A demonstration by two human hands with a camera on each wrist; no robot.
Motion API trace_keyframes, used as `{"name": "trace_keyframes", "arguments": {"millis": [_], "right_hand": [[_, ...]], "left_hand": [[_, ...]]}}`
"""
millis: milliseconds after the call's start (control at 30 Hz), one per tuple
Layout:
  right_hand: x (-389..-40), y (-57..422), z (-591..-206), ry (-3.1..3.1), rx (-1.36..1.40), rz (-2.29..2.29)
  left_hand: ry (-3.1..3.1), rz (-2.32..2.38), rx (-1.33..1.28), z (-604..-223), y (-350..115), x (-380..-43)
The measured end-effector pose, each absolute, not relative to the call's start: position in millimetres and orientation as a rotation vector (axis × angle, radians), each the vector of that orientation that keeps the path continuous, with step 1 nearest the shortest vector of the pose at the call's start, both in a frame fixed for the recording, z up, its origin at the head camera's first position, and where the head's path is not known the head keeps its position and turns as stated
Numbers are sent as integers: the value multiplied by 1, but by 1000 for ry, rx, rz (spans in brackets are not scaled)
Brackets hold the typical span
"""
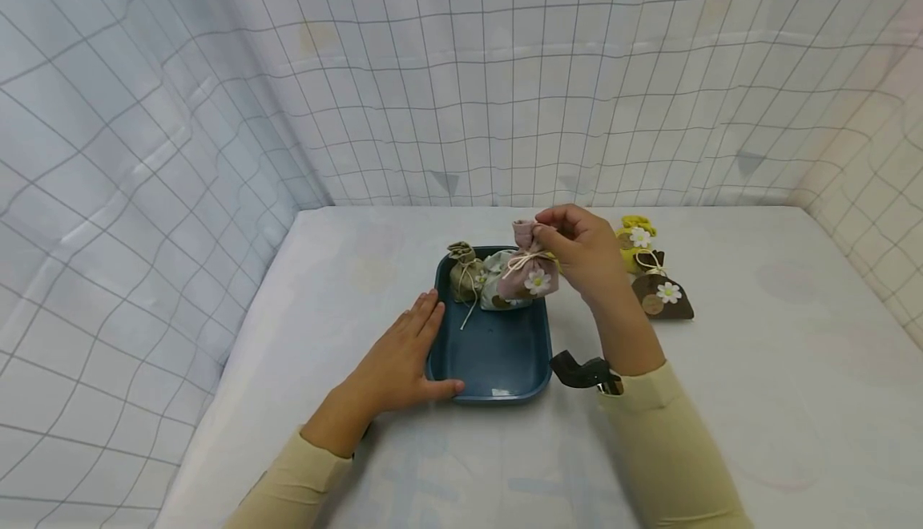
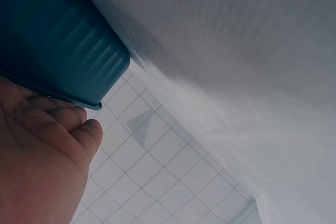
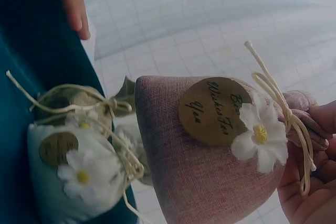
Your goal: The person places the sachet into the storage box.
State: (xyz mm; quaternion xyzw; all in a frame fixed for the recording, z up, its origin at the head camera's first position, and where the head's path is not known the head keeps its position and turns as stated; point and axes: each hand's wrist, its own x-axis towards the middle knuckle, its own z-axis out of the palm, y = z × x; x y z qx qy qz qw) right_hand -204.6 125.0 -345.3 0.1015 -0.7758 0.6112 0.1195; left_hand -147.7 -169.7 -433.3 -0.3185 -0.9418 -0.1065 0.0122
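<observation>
I've got the right hand [image 1: 586, 255] pinching the pink pouch [image 1: 530, 279] by its gathered neck, thumb against fingertips. Pouch hangs upright by the blue tray's [image 1: 497, 357] far right corner, in front of the pale green pouch [image 1: 496, 282] as the head camera sees it; can't tell from here if the two touch. Left hand [image 1: 397, 365] isn't grasping: fingers extended, tips at the tray's left rim, thumb out along the near edge. Inside the tray, far end: pale green pouch, olive pouch [image 1: 464, 279] to its left, loose cord trailing from it. Right of the tray, on the white table [image 1: 779, 337], I see a dark brown pouch [image 1: 662, 298] with a yellow pouch [image 1: 629, 250] just behind. Pink one carries a white flower [image 3: 261, 134] and a round label [image 3: 207, 111] (flower partly covers the lettering).
</observation>
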Motion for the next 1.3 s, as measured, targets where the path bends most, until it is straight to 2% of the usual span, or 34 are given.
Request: {"name": "trace_keyframes", "arguments": {"millis": [667, 1300], "right_hand": [[-212, 84, -361, -2221, 474, 1940], [-223, 54, -383, -2397, 509, 1806]], "left_hand": [[-2932, -361, -994, -434, -167, -146], [-2938, -385, -974, -434, -169, -146]]}}
